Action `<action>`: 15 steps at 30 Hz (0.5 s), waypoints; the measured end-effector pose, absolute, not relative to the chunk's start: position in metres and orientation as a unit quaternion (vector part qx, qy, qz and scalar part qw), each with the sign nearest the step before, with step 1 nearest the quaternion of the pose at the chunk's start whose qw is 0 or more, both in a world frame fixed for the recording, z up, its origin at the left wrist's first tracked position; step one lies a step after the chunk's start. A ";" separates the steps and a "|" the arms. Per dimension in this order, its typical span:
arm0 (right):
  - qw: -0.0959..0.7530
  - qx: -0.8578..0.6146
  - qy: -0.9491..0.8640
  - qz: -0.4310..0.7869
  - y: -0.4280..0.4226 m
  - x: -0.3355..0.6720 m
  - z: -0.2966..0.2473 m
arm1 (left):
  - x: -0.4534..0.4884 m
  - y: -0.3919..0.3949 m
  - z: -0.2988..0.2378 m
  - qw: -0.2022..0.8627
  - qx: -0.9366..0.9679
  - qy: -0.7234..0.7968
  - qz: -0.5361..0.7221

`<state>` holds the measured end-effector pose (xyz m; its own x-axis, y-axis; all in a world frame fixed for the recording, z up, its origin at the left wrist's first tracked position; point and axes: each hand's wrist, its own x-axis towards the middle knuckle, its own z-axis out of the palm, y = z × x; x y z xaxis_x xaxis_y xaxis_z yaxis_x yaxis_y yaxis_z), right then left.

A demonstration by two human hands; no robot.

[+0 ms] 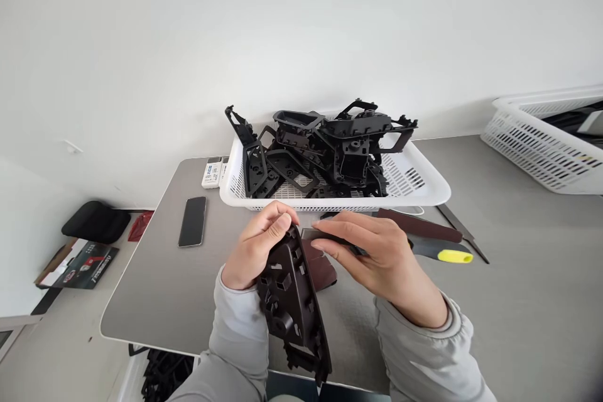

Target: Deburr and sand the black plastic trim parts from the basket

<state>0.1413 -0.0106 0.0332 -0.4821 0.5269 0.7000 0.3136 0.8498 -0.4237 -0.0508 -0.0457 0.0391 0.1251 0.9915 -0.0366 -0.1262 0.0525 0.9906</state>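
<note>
Left hand [257,245]: narrow, closed around the upper end of a dark plastic trim panel [288,301], with the fingers curled over its edge.
Right hand [379,257]: narrow pinch on a flat dark strip [336,240]. I can't tell what the strip is made of.
Panel: held upright above the table, its ribbed back with square clips in my view, and its lower end reaching past the table's near edge.
Strip: level across the top of the panel, its far end right by the panel. I can't tell whether they touch.
Sleeves: grey on both arms.
Table [141,301]: grey top with rounded corners.
Under the hands: a brown pad [325,271] on the table, partly behind the panel.
Right of the hands: a long brown strip [419,225], a yellow-tipped handle [455,256] and a thin metal blade [461,229], all lying flat.
Far edge: a white basket [426,185] heaped with black plastic parts [346,151], just beyond my hands.
Left of the basket: a phone [192,221] lying face up and small white boxes [211,173].
Far right: a second white basket [541,151] with dark items inside.
Below the table: more black parts [162,377].
Off the table, left: a black case [95,222] and a printed packet [78,264].
</note>
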 end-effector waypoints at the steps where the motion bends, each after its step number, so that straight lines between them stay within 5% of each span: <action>1: 0.447 -0.243 -0.854 0.109 -0.011 0.141 0.033 | -0.051 -0.046 0.040 0.571 0.486 0.446 0.489; 15: 0.428 -0.249 -0.864 0.085 -0.012 0.138 0.032 | -0.049 -0.046 0.044 0.530 0.520 0.466 0.481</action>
<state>0.1378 -0.0121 0.0315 -0.5089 0.5033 0.6984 0.3576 0.8615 -0.3604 -0.0491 -0.0455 0.0438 0.1028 0.9947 0.0049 -0.0253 -0.0023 0.9997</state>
